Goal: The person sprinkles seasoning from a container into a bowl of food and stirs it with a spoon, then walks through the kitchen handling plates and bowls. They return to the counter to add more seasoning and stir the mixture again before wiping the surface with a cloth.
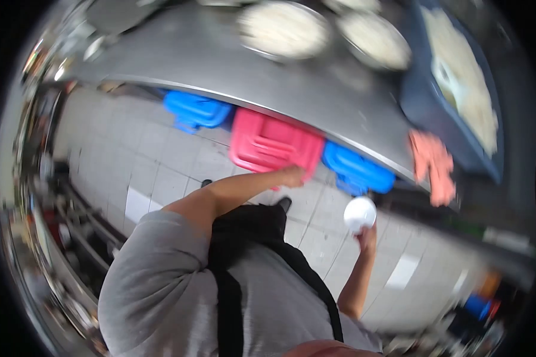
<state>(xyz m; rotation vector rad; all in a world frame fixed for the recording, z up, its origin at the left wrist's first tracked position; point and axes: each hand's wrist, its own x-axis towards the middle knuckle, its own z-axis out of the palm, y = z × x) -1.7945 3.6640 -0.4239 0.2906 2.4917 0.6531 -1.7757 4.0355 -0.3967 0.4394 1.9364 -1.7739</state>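
Note:
My right hand point(367, 237) grips a small white bowl point(359, 214) by its side, held out over the tiled floor. My left hand point(292, 176) is at the front edge of a pink lidded bin point(268, 140) under the counter; blur hides its fingers and whether it touches the lid. On either side of the pink bin stand a blue lidded bin point(196, 109) and another blue lidded bin point(357, 169).
The steel counter point(178, 59) carries a round pan of white food point(283, 28), another such pan point(375, 39) and a grey tub point(420, 89) with white food inside. Pink gloves point(433, 166) hang at the counter's edge. Shelving point(71, 208) runs along the left.

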